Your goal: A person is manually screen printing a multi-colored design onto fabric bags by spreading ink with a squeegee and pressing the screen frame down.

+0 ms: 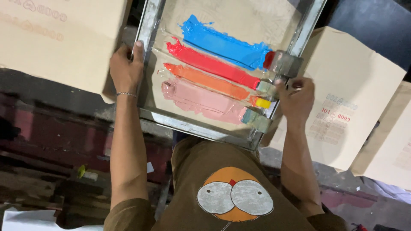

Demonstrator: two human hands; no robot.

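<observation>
A metal-framed printing screen (150,30) lies tilted in front of me, with four paint stripes on its mesh: blue (222,42), red (209,64), orange (205,79) and pale pink (201,100). My left hand (125,68) grips the frame's left bar, with a thin bracelet on the wrist. My right hand (296,98) is closed on the squeegee (274,87), which stands along the frame's right side at the ends of the stripes, smeared with red and yellow paint.
Tan paper bags surround the screen: one at upper left (55,38), a printed one at right (346,107), another at the far right edge (391,149). A dark stained bench (51,128) runs below. My brown shirt (231,192) fills the bottom centre.
</observation>
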